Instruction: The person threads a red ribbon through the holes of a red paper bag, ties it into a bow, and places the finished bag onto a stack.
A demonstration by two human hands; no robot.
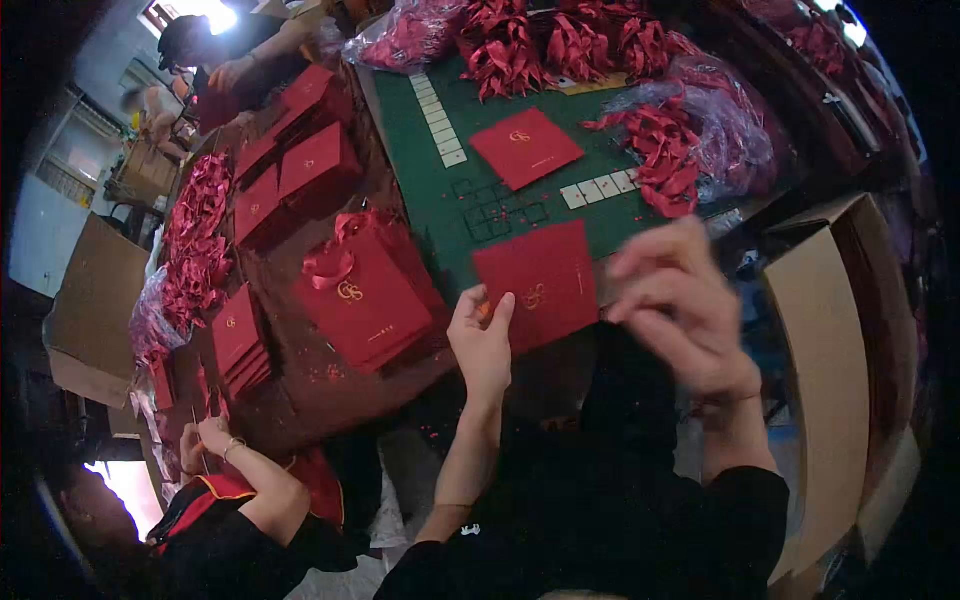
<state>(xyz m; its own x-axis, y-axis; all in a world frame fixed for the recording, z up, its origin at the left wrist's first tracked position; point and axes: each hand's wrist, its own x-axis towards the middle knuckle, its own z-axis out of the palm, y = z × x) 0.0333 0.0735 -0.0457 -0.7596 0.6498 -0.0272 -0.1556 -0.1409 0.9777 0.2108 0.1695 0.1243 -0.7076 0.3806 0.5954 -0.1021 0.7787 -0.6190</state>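
My left hand [483, 340] is closed on the left edge of a red paper gift bag [540, 275], thumb in front. The bag is held up flat and tilted, with a gold logo on its face. Beside its right edge is my right hand [690, 300], smeared by motion with its fingers bent; whether anything is in them cannot be made out. Another red gift bag [527, 148] lies flat on the green mat [410, 130] beyond. To the left, a stack of red bags with ribbon handles [370, 290] lies on the table.
Red ribbon bundles [590, 45] and a plastic bag of ribbons [690, 130] line the mat's far side. Boxy red bags [300, 170] stand at left. A cardboard box [825, 370] is at right. One co-worker's hands [210, 440] are at lower left; another person [220, 60] is at the far end.
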